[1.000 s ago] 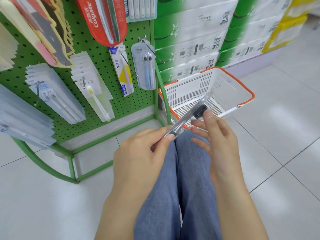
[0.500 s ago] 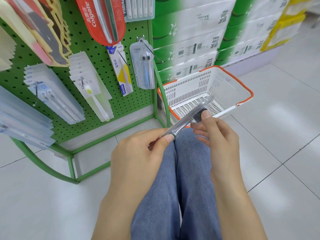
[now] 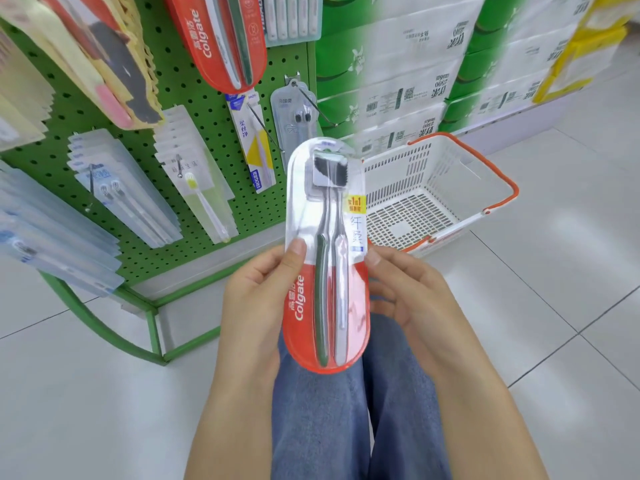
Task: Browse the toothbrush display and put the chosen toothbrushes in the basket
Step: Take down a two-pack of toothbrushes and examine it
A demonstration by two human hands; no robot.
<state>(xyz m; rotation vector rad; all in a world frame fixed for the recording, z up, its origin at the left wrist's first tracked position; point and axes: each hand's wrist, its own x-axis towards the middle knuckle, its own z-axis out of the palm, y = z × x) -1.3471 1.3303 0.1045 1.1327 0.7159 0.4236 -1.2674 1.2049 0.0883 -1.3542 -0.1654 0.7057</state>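
Observation:
A red and white Colgate twin toothbrush pack (image 3: 327, 258) stands upright in front of me, its face turned to the camera. My left hand (image 3: 259, 296) grips its left edge, thumb on the front. My right hand (image 3: 405, 289) holds its right edge with the fingers curled behind the pack. The white basket (image 3: 450, 188) with an orange rim sits on the floor behind the pack, with nothing visible inside it. The green pegboard display (image 3: 180, 95) on the left carries several hanging toothbrush packs, among them another Colgate pack (image 3: 221, 39).
Stacked green and white tissue cartons (image 3: 415, 64) line the wall behind the basket, with yellow packs (image 3: 585, 46) at the far right. The display's green tube frame (image 3: 152, 327) stands on the tiled floor at the left. My legs in blue jeans (image 3: 346, 417) lie below the hands.
The pack was held edge-on and tilted toward the basket; it has been turned upright with its printed face toward me and raised closer to the camera. Both hands keep their hold.

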